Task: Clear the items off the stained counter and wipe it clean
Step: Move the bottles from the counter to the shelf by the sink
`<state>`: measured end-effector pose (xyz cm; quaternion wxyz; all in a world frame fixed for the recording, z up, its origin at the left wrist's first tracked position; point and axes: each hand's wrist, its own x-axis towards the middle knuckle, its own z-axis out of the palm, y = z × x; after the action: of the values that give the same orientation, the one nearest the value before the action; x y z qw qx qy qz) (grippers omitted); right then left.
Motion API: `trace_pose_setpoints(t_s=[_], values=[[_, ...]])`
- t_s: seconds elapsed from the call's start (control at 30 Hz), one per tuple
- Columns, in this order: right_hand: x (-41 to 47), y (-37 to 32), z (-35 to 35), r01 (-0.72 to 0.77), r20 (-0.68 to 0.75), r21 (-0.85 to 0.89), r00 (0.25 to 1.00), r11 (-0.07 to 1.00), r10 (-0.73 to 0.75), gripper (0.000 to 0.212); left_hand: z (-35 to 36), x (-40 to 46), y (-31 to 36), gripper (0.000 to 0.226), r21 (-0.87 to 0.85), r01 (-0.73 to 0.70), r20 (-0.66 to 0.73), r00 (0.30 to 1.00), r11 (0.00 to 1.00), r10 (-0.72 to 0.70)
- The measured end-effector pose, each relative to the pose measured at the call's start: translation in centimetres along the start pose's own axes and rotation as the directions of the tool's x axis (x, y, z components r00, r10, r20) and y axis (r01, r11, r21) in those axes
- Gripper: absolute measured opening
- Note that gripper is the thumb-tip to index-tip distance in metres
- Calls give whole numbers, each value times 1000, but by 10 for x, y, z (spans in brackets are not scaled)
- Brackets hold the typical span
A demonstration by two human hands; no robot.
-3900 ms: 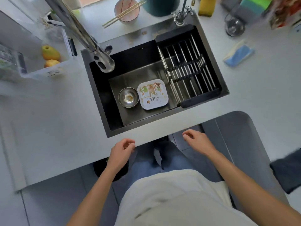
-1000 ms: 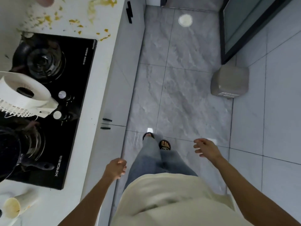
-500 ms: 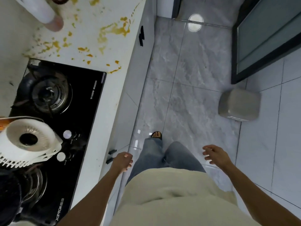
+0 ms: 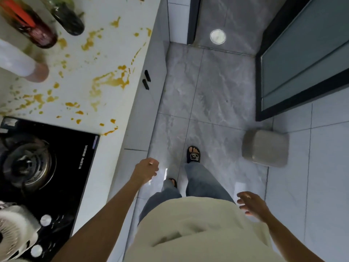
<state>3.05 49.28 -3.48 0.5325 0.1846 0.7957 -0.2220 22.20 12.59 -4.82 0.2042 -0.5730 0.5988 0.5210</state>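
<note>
On the bench (image 4: 105,59): orange stains, three bottles (image 4: 37,33) | left hand (image 4: 146,170) loosely curled, empty | right hand (image 4: 252,204) fingers spread, empty

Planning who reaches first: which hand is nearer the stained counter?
Left. The left hand hangs just off the stained counter edge, by the cabinet fronts. The right hand is out over the floor, on the far side of the body.

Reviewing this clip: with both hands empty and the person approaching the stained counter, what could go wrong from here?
1. The bottles, like the dark one, stand among the orange stains; their bases may be sticky and smear sauce where they are set down.
2. Neither the left hand nor the right hand holds a cloth, so wiping may be delayed.
</note>
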Motion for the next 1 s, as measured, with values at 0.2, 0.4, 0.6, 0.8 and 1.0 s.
trace_pose_setpoints(t_s=[0.2, 0.4, 0.6, 0.8, 1.0], values=[[38, -118, -33, 226, 2, -244, 973, 943, -233, 25, 0, 13, 3, 22, -76, 138, -23, 990, 987, -140], [62, -244, -35, 407, 128, -345, 913, 845, -388, 29, 4, 7, -13, 19, -276, 349, 11, 933, 895, -360], [73, -355, -15, 521, 244, -367, 853, 770, -461, 26, 0, 15, -13, 19, -392, 445, 46, 883, 805, -466], [80, -417, -10, 514, 260, -461, 858, 723, -443, 20, -31, 55, 48, 22, -333, 370, 12, 922, 868, -388], [96, -437, -28, 409, 185, -540, 911, 736, -370, 22, -77, 87, 132, 29, -172, 180, -105, 974, 969, -200]])
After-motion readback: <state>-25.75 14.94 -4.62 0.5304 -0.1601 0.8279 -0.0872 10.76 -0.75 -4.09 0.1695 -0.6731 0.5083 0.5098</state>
